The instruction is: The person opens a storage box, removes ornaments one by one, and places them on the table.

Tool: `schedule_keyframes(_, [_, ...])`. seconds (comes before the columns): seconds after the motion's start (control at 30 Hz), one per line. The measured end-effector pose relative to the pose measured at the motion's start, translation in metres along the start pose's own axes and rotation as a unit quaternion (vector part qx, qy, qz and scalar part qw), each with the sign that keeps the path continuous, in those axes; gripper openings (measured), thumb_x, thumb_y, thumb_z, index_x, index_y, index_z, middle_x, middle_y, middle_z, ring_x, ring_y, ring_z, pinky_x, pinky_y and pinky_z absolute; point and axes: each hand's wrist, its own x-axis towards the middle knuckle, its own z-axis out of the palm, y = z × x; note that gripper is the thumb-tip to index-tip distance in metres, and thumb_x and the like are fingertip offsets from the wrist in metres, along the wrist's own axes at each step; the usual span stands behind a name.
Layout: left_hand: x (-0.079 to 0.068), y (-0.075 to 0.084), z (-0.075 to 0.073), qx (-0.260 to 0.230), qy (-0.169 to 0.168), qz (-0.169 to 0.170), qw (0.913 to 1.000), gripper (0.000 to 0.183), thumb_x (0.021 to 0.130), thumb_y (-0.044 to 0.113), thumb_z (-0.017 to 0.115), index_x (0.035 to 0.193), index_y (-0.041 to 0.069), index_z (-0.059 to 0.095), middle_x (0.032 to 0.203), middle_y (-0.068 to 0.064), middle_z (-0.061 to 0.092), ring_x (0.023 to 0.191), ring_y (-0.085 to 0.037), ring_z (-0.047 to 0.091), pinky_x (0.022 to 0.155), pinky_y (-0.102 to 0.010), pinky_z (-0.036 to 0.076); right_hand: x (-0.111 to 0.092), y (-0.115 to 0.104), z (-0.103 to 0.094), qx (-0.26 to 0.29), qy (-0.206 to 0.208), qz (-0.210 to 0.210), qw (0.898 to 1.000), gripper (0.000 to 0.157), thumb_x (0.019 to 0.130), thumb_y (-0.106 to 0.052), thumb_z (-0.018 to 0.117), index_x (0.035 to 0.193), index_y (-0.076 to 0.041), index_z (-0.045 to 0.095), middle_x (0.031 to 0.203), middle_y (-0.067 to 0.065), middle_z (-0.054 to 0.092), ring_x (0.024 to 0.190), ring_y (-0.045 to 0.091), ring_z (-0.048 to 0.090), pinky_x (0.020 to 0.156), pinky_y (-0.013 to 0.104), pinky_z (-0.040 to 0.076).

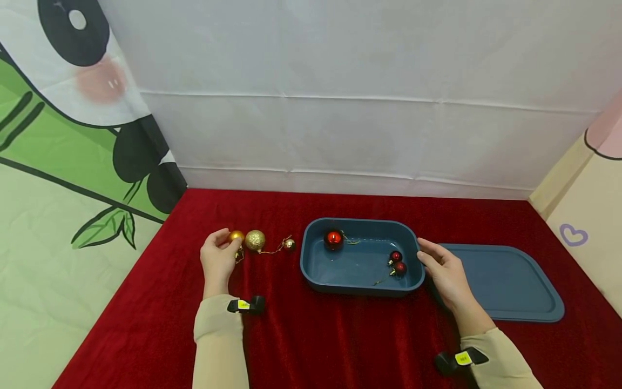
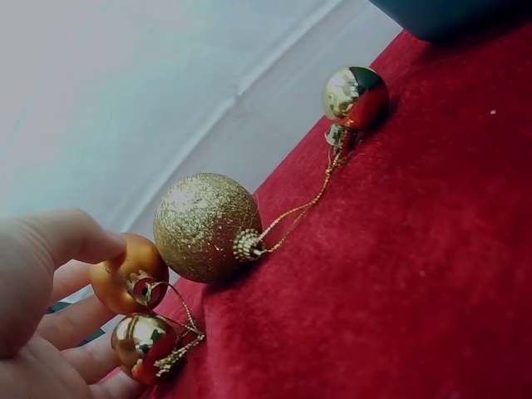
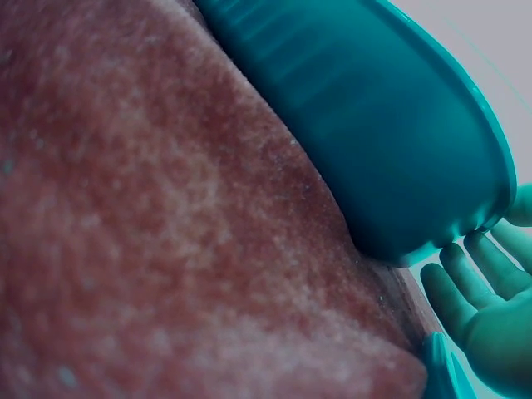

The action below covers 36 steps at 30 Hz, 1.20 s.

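Note:
My left hand (image 1: 217,262) is at the left of the red cloth, pinching a matte gold bauble (image 2: 131,270) between thumb and fingers. A small shiny gold bauble (image 2: 145,345) lies against the lower fingers in the left wrist view. Just right of that hand sits a glittery gold bauble (image 1: 255,240), and a smaller shiny gold one (image 1: 289,244) lies farther right. My right hand (image 1: 449,275) touches the right end of a blue-grey box (image 1: 340,286), fingers fairly straight by its rim. Inside the box are a larger red bauble (image 1: 333,239) and two small dark red ones (image 1: 398,269).
A flat blue-grey lid (image 1: 510,281) lies on the red cloth (image 1: 335,340) right of the box, partly behind the right hand. Pale fabric (image 1: 359,140) hangs along the back edge, with printed cartoon fabric (image 1: 73,162) at the left.

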Motion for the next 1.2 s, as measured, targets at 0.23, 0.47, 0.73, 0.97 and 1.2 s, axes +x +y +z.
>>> schedule_keyframes(0.23, [0.0006,-0.0029,0.0026,0.008,0.001,0.005,1.0,0.044,0.087,0.009,0.063,0.129,0.002,0.052,0.128,-0.019,0.055,0.112,-0.028,0.054,0.08,-0.022,0.043,0.0001,-0.0002,0.0,-0.005,0.003,0.004,1.0,0.054,0.095,-0.032,0.055,0.14,-0.005,0.044,0.114,-0.017,0.055,0.101,-0.009,0.052,0.08,0.011,0.046])
schedule_keyframes(0.47, [0.0027,-0.0069,0.005,0.016,-0.001,0.011,0.9998,0.05,0.086,0.006,0.061,0.134,0.002,0.047,0.131,-0.02,0.053,0.117,-0.033,0.052,0.094,-0.043,0.046,0.0009,0.0007,-0.0001,-0.007,0.004,0.007,1.0,0.054,0.095,-0.032,0.055,0.141,-0.006,0.044,0.113,-0.017,0.056,0.1,-0.008,0.052,0.08,0.012,0.046])
schedule_keyframes(0.73, [0.0034,-0.0083,0.0071,0.03,-0.01,0.017,0.9994,0.05,0.085,0.003,0.06,0.133,0.0,0.046,0.13,-0.022,0.053,0.12,-0.035,0.052,0.096,-0.046,0.046,0.0013,0.0016,0.0,-0.005,0.005,0.005,1.0,0.053,0.095,-0.031,0.056,0.14,-0.005,0.044,0.112,-0.017,0.056,0.1,-0.008,0.052,0.08,0.012,0.046])
schedule_keyframes(0.97, [0.0023,-0.0069,0.0068,0.031,0.006,0.021,0.9993,0.048,0.085,0.008,0.059,0.131,0.001,0.049,0.129,-0.019,0.055,0.118,-0.033,0.053,0.096,-0.044,0.045,0.0018,0.0027,0.0005,-0.005,0.004,0.004,1.0,0.054,0.095,-0.031,0.055,0.141,-0.005,0.044,0.112,-0.018,0.056,0.1,-0.009,0.052,0.079,0.013,0.047])
schedule_keyframes(1.2, [0.0026,-0.0033,0.0069,0.039,0.032,0.039,0.9979,0.044,0.087,0.016,0.061,0.127,0.002,0.053,0.127,-0.018,0.056,0.116,-0.033,0.053,0.095,-0.044,0.044,0.0023,0.0035,0.0011,-0.007,0.005,0.002,1.0,0.054,0.095,-0.032,0.055,0.14,-0.005,0.044,0.113,-0.016,0.056,0.1,-0.009,0.052,0.079,0.012,0.047])
